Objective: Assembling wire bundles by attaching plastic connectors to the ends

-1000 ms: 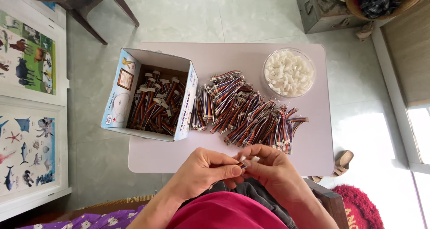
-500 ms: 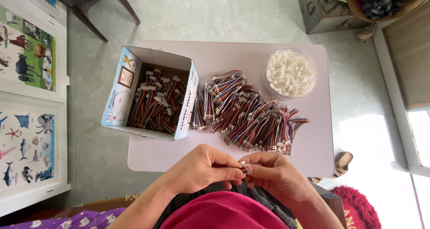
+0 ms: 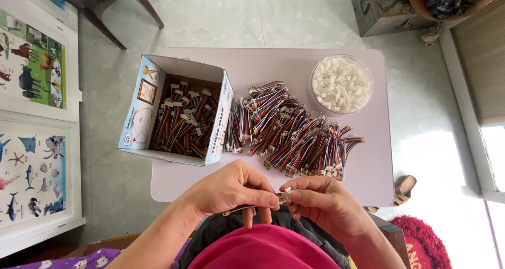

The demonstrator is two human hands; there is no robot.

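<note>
On the left of the pale surface (image 3: 326,66) stands an open cardboard box (image 3: 179,111) filled with finished ribbon cables. Just below it, the left hand (image 3: 231,190) pinches a short multicoloured ribbon cable (image 3: 281,197) between thumb and forefinger. The right hand (image 3: 326,203) meets it, fingertips closed on the cable's white connector end. Beyond the hands lies a loose pile of cables (image 3: 294,132), and further right a clear bowl of white connector housings (image 3: 341,84).
</note>
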